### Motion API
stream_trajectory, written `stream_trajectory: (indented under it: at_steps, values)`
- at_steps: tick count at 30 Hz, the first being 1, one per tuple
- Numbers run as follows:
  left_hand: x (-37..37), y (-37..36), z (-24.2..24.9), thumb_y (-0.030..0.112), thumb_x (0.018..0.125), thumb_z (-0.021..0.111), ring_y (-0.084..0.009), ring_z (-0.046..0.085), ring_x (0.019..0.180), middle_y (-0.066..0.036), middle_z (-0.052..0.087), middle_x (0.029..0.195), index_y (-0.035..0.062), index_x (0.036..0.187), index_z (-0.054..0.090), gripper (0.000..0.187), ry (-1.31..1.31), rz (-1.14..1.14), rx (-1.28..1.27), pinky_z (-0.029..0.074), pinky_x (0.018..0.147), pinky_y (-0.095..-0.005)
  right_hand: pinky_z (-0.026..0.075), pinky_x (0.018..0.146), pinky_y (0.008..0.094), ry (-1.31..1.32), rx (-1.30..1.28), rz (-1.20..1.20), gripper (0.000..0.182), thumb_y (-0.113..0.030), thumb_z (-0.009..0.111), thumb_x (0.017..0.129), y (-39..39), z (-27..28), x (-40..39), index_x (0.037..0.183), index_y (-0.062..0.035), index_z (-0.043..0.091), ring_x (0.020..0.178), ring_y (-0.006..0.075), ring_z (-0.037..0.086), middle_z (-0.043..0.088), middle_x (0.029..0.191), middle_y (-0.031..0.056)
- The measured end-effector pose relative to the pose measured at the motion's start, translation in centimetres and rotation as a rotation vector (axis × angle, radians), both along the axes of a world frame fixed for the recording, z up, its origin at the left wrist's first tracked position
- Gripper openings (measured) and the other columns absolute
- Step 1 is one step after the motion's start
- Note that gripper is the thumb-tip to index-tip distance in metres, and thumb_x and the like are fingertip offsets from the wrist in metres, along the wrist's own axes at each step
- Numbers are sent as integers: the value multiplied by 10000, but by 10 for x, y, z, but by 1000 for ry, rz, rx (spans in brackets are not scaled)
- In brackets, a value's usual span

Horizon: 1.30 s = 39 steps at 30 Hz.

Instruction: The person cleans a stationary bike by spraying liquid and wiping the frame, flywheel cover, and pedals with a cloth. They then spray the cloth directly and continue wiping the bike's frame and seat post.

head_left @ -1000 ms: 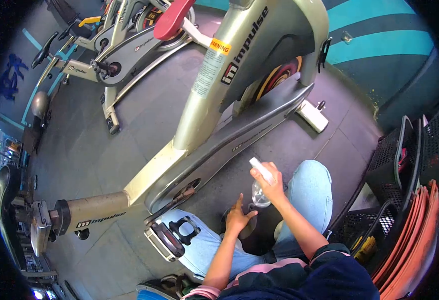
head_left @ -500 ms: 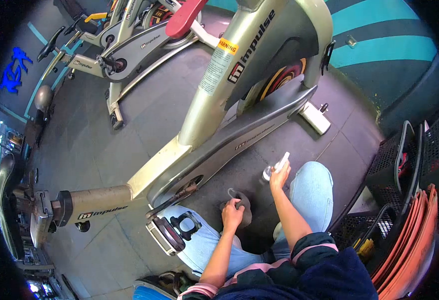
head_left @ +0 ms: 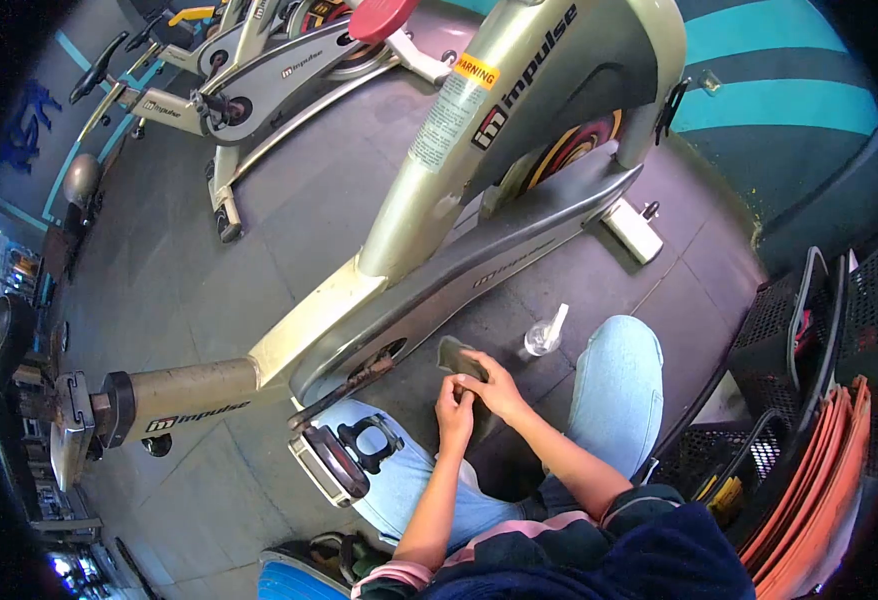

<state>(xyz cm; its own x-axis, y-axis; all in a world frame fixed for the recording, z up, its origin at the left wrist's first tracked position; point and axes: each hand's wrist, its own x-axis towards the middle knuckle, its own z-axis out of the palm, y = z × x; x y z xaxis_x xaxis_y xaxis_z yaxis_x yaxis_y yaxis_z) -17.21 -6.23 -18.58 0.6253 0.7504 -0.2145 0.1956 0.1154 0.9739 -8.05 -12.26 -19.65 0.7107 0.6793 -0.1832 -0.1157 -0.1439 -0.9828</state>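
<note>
**Cloth in hand, bike frame unwiped**

On dark rubber gym flooring beside a spin bike (head_left: 479, 190): left hand (head_left: 453, 404) and right hand (head_left: 494, 385) both gripping a dark cloth (head_left: 459, 357), just beside the frame. Spray bottle (head_left: 544, 335) set upright on the floor, near the right knee. Wiping apparently not yet begun; 2 hands busy.

R hand (head_left: 499, 392) lets go of spray bottle (head_left: 542, 337), now standing on floor (head_left: 599, 290); both hands now grip cloth (head_left: 461, 360) w/ L hand (head_left: 453, 402).
</note>
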Motion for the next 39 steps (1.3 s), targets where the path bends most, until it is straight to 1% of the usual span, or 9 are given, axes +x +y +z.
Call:
stream_trajectory:
  at_steps: [2,4,6,10,12,18,23,31,39]
  values:
    - [-4,0,3,44,839,580,-183,571,921,-88,608,965,21,1031,587,194,2,-8,-102,441,845,-311,458,879,347,81,-147,98,370,-187,694,818,7,21,16,1148,-46,605,1012,255,600,599,1127,148]
    - [-2,1,21,38,840,572,-228,559,1077,-121,599,1135,26,1095,611,258,71,14,202,409,954,-325,477,817,340,18,-135,21,277,-138,680,817,16,23,13,1069,-37,625,964,249,615,605,1100,141]
    - [-2,10,35,33,845,551,-257,514,1174,-138,565,1231,27,1130,613,292,57,-10,424,375,1014,-344,465,817,325,-156,8,-389,250,-96,678,809,23,39,14,1032,-14,600,941,241,600,597,1042,127]
    - [-16,17,-3,33,861,502,-186,543,1089,-73,605,1165,64,1121,626,290,17,262,-186,413,943,-304,406,886,329,-353,72,-754,273,-108,689,823,47,89,40,1033,-23,537,979,213,528,559,1009,88]
    - [-20,13,-7,87,868,522,-146,563,1000,-52,621,1103,80,1123,620,273,37,400,-583,424,873,-262,386,913,337,-368,84,-736,293,-162,678,844,70,112,46,1037,-10,519,998,235,512,532,1017,103]
    - [-13,4,-9,227,906,567,-153,576,981,-40,615,1060,35,1153,597,314,-34,229,-235,461,842,-308,435,853,411,-719,315,-319,227,-44,634,798,97,118,-13,1013,-29,563,949,336,514,508,1010,174]
    - [-14,5,-20,126,880,541,-96,542,857,-4,607,980,36,1074,638,235,26,277,-458,434,754,-236,483,767,394,-1102,322,-161,179,27,612,731,81,98,40,890,-52,632,884,313,562,553,943,138]
    - [-6,7,-8,103,901,507,-89,550,845,30,589,900,113,1019,641,179,72,246,-411,427,775,-227,402,906,410,-722,161,-637,197,7,653,785,87,95,46,951,-31,555,1020,351,515,533,994,165]
    - [-11,6,-18,26,847,512,-90,523,799,-9,606,915,62,1036,645,233,75,242,-402,413,739,-227,436,867,431,-881,10,-43,340,67,583,716,62,8,32,1036,-47,557,978,370,522,531,1022,167]
